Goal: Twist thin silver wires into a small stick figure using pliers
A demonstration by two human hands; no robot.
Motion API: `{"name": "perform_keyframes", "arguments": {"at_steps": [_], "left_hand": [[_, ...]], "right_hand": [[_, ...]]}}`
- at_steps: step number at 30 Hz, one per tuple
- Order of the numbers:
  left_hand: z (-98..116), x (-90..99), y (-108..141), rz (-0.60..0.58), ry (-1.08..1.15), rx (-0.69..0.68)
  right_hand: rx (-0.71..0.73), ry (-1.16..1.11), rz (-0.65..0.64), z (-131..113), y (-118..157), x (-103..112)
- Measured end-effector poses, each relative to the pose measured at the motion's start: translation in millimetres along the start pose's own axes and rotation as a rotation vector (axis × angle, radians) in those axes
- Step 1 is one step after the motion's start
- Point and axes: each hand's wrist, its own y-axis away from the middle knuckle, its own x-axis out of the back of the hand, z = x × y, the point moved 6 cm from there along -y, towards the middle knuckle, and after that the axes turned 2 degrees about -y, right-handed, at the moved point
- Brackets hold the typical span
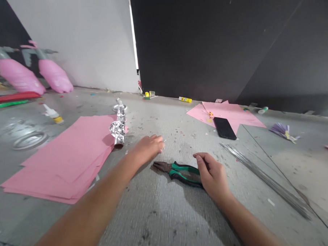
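Observation:
My left hand is low over the grey table, just beyond the jaws of the pliers. Its fingers are bent and pressed together; a tiny pale bit shows by the tips, too small to name. My right hand is beside the handle ends of the pliers and covers part of them. Its thumb and index finger are pinched together, and anything between them is too small to make out. The green-and-black combination pliers lie flat with their jaws pointing left. A bundle of thin metal wires lies right of my right hand.
Left are pink paper sheets, a foil-wrapped tube, a wire coil and a glue bottle. Pink spray bottles stand behind. Right are a black phone, a purple paper bundle and a yellow glue stick.

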Motion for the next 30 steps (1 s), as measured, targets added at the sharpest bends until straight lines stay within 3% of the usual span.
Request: {"name": "perform_keyframes", "arguments": {"at_steps": [11,19,23,26,28,30], "left_hand": [[-1.4,16.6,12.3,0.162,0.014,0.098],[0.9,-3.4,4.1,0.154,0.130,0.132],[-2.1,16.2,11.0,0.268,0.234,0.155],[-0.6,40.4,22.3,0.405,0.468,0.179],[-2.3,45.5,27.4,0.494,1.017,0.210],[-1.5,38.3,27.6,0.514,1.432,0.271]], "right_hand": [[0.001,0.013,0.027,0.2,0.2,1.8],[0.001,0.011,0.018,-0.1,0.8,1.6],[-0.001,0.003,0.018,-1.1,0.8,2.5],[-0.002,-0.005,0.034,-3.0,1.6,4.2],[-0.002,-0.012,0.054,-4.6,2.4,6.0],[0.002,-0.028,0.080,-6.3,3.4,8.5]]}}
